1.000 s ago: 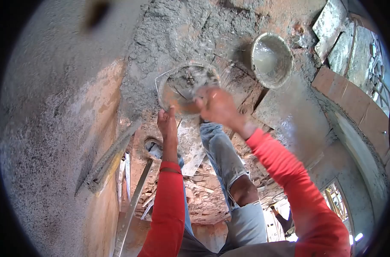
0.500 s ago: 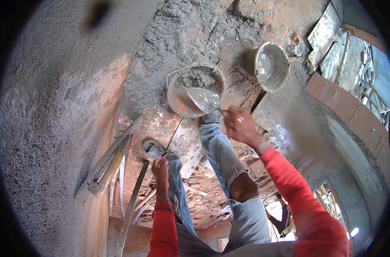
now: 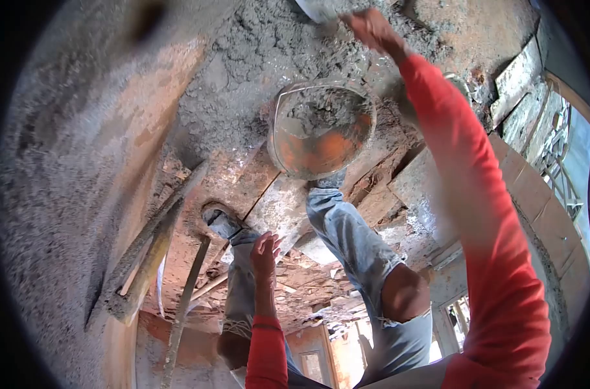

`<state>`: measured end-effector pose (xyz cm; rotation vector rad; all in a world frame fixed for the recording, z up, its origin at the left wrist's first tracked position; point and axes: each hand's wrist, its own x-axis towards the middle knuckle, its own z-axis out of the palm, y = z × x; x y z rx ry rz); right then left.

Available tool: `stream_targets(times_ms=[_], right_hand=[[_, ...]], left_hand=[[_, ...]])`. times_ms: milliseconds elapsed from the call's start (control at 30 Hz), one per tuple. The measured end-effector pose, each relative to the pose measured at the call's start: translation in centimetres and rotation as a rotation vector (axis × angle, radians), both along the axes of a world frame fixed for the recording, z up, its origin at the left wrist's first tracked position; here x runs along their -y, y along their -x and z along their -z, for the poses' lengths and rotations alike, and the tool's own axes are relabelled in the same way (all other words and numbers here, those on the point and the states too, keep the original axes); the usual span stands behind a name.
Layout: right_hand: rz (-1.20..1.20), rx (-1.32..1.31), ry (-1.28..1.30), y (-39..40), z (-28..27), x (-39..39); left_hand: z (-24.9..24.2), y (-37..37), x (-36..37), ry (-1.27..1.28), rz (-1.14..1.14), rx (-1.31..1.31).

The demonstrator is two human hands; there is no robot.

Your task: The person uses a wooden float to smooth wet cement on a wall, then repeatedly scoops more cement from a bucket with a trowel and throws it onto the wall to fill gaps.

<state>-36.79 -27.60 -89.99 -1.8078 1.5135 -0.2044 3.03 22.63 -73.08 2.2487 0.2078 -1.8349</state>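
Note:
My right hand (image 3: 375,31) grips a trowel (image 3: 318,9) by its handle. The blade, partly cut off by the upper edge of view, is over wet grey mortar (image 3: 256,45) on the ground. Below that hand stands an orange bucket (image 3: 321,154) smeared with cement, its wire handle lying round the rim and mortar inside. My left hand (image 3: 266,251) hangs beside my lower leg, fingers loosely apart, holding nothing. A second, grey-coated bucket (image 3: 459,83) is mostly hidden behind my right sleeve.
A rough plastered wall (image 3: 55,214) rises on the left, with wooden boards (image 3: 146,259) and a long straight strip (image 3: 186,298) leaning near it. Broken slabs (image 3: 515,84) lie at the right. Rubble covers the floor near my feet.
My right hand has carried the trowel from the orange bucket up and away to the mortar beyond. My arm now covers most of the second bucket. The left hand's fingers have loosened.

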Motion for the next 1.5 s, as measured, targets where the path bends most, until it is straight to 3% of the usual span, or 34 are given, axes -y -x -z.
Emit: stream_targets(times_ms=[33, 133, 233, 300, 367, 400, 433, 500, 567, 633, 767, 800, 933, 1033, 1100, 1133, 1233, 1267, 1300, 1367, 1433, 1500], right_hand=[[-0.063, 0.134, 0.181, -1.1, 0.4, 1.3], [-0.118, -0.688, 0.137, -1.1, 12.6, 6.9], [0.186, -0.378, 0.032, -5.4, 0.9, 4.1], [0.264, -0.366, 0.015, -5.6, -0.6, 1.8], [0.317, -0.394, -0.041, -6.9, -6.7, 0.4], [0.004, -0.324, 0.419, -3.7, -4.7, -1.1], [0.024, -0.339, 0.388, -3.2, -6.5, -1.9], [0.069, -0.368, 0.314, -2.9, -12.2, -6.1], [0.037, -0.311, 0.139, -2.5, -18.7, -9.4], [-0.014, -0.245, 0.084, -2.0, -23.0, -13.1], [-0.257, -0.316, 0.137, -0.8, -25.8, -18.5], [-0.266, -0.445, 0.012, -1.6, -26.7, -19.1], [-0.387, -0.658, -0.023, -3.1, -24.8, -19.5], [-0.404, -0.77, -0.2, -3.4, -20.3, -16.1], [-0.413, -0.744, -0.375, -4.4, -17.3, -17.8], [-0.473, -0.485, 0.282, -2.2, -12.7, -21.3], [-0.541, -0.553, -0.144, -3.8, -19.0, -20.8], [-0.678, -0.59, -0.001, -4.0, -21.1, -20.2], [-0.624, -0.623, 0.079, -4.2, -21.5, -19.1], [-0.506, -0.678, 0.226, -5.1, -20.9, -17.0], [-0.634, -0.729, 0.085, -5.1, -17.4, -15.7], [-0.667, -0.715, -0.039, -5.4, -12.6, -19.5]], left_hand=[[0.7, 0.4, -0.2, -0.006, -0.009, -0.002], [2.3, 1.3, -1.1, -0.001, -0.049, 0.006], [3.6, 2.3, -2.0, 0.045, -0.074, 0.007], [3.0, 3.1, 0.2, 0.077, -0.022, -0.002], [3.0, 3.9, 3.4, 0.118, 0.008, -0.022], [3.0, 4.5, 5.0, 0.238, 0.05, 0.011], [3.3, 5.3, 7.1, 0.363, 0.09, 0.043], [-0.3, 6.8, 15.4, 0.331, 0.153, 0.068], [1.2, 7.6, 17.3, 0.457, -0.004, -0.009], [2.3, 7.9, 19.1, 0.511, 0.08, -0.063], [6.1, 8.5, 19.5, 0.571, 0.265, 0.086], [5.9, 9.4, 20.1, 0.638, 0.241, 0.109], [2.9, 13.3, 23.7, 0.718, 0.371, 0.236], [1.1, 15.0, 25.1, 0.684, 0.432, 0.222], [0.6, 15.6, 25.6, 0.723, 0.419, 0.244], [0.9, 15.6, 25.8, 0.737, 0.428, 0.264], [3.0, 15.3, 23.3, 0.717, 0.301, 0.202], [3.5, 14.9, 23.0, 0.712, 0.287, 0.186], [3.7, 14.6, 22.8, 0.702, 0.271, 0.169], [3.7, 14.4, 22.3, 0.705, 0.27, 0.161], [3.3, 14.1, 22.5, 0.697, 0.264, 0.137], [4.0, 14.2, 21.3, 0.686, 0.286, 0.159]])
